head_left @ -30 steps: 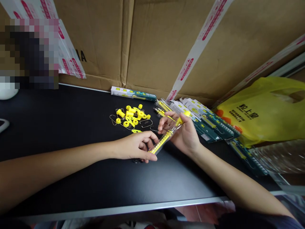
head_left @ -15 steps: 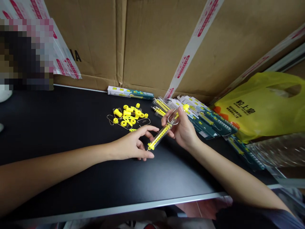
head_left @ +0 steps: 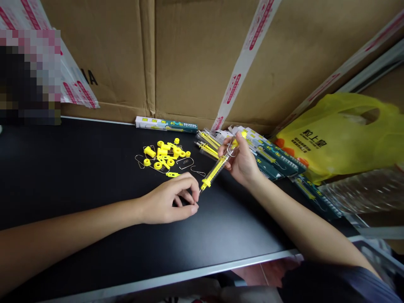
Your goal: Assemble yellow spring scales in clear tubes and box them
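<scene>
My right hand [head_left: 241, 162] holds a clear tube with a yellow scale inside [head_left: 217, 168] by its upper end, where a metal ring and a yellow cap show. The tube slants down to the left, its yellow lower end near my left fingers. My left hand [head_left: 173, 198] pinches the thin metal hook at that lower end between thumb and forefinger. Beyond my left hand lies a pile of yellow plastic parts [head_left: 162, 153], with bent wire hooks [head_left: 185, 163] and small springs among them.
A narrow printed box [head_left: 166, 125] lies at the back of the black table [head_left: 94, 168]. More tubes [head_left: 208, 143] and printed boxes [head_left: 271, 153] lie beyond my right hand. At the right are a yellow plastic bag [head_left: 344, 134] and clear plastic containers [head_left: 362, 191]. Cardboard [head_left: 195, 54] stands behind.
My left thumb and forefinger have closed on the hook at the tube's lower end. The view has shifted slightly, and my right hand still holds the upper end.
</scene>
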Demonstrator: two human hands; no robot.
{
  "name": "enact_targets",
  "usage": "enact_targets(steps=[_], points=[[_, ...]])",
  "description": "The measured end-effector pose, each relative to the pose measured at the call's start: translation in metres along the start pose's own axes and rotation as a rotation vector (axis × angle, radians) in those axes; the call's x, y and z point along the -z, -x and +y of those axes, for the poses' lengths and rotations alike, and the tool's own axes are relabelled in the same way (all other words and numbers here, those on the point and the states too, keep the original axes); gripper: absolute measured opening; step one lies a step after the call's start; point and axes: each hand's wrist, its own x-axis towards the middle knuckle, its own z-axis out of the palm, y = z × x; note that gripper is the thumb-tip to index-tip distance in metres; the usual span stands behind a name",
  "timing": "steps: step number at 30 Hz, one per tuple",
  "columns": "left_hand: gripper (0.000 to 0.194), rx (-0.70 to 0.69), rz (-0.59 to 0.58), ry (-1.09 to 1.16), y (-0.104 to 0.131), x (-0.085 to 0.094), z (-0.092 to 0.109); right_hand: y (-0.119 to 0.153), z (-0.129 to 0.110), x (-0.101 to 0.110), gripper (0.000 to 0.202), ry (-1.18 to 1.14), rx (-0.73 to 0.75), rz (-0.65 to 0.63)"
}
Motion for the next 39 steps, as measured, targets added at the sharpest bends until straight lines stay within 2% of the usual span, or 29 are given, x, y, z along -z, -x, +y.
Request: enact_targets(steps=[2, 5, 9, 13, 16, 19, 26, 33, 39], points=[[0.007, -0.062, -0.059, -0.078, 0.001, 0.000, 0.002, -0.002, 0.001, 0.002, 0.044, 0.009, -0.009, -0.012], [0.013, -0.179, -0.096, -0.157, 0.003, 0.001, 0.002, -0.003, 0.003, 0.004, 0.040, 0.008, -0.037, -0.014], [0.015, -0.300, -0.048, -0.267, 0.005, -0.001, -0.001, -0.005, 0.004, 0.005, 0.034, 0.002, -0.047, 0.015], [0.011, -0.481, 0.001, -0.390, 0.009, -0.005, -0.003, -0.010, 0.006, 0.008, 0.028, 0.023, -0.026, 0.059], [0.010, -0.563, 0.029, -0.417, 0.011, -0.007, -0.003, -0.009, 0.008, 0.007, 0.028, 0.023, -0.030, 0.028], [0.011, -0.569, 0.040, -0.438, 0.012, -0.009, -0.004, -0.004, 0.008, 0.001, 0.029, 0.015, -0.048, -0.061], [0.007, -0.515, -0.040, -0.437, 0.006, -0.008, -0.007, 0.016, 0.007, -0.012, 0.030, -0.120, -0.170, -0.290], [0.005, -0.409, -0.094, -0.487, 0.004, -0.005, 0.000, 0.020, 0.005, -0.014, 0.026, -0.143, -0.179, -0.335], [0.006, -0.386, -0.111, -0.477, 0.002, -0.006, -0.002, 0.020, 0.007, -0.012, 0.039, -0.061, -0.216, -0.423]])
